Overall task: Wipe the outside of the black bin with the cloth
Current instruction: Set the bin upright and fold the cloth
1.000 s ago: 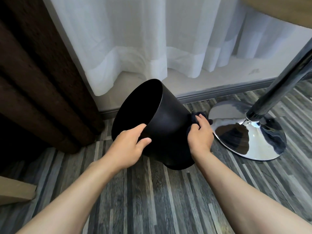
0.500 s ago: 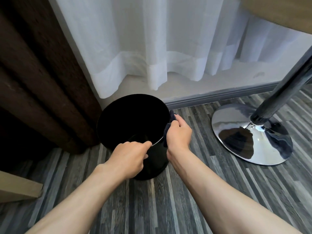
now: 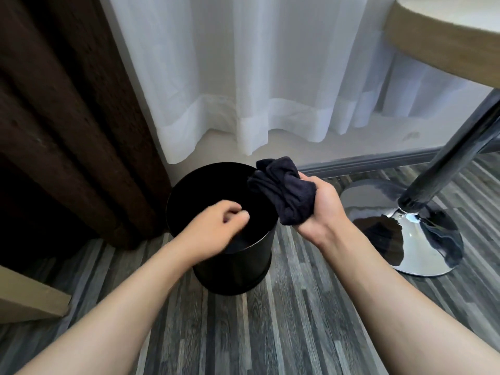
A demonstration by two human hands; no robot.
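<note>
Half a second back both hands were on the bin's rim, the right one pressing the cloth to its side; now the bin (image 3: pixel 232 266) stands upright on the wood-pattern floor (image 3: pixel 270 334) and both hands are off it; a second back it was held tilted off the floor. The right hand (image 3: pixel 322 207) is raised just right of the rim, palm up, closed round the bunched dark cloth (image 3: pixel 284 190), which touches nothing of the bin; the left hand (image 3: pixel 216 226) hovers blurred over the opening, fingers loosely curled and holding nothing, though whether it touches the rim I cannot tell.

Judging from this, the wiping looks paused or finished; the outer wall shows no clear smears, yet its far side is hidden, so how much remains cannot be settled.

Inside, the bin is dark; nothing can be made out in it, though the left hand covers part of the bottom. It sits near the brown curtain (image 3: pixel 67 117), below the white sheer curtain (image 3: pixel 243 77), with the chrome table base (image 3: pixel 405 231) well to its right.
</note>
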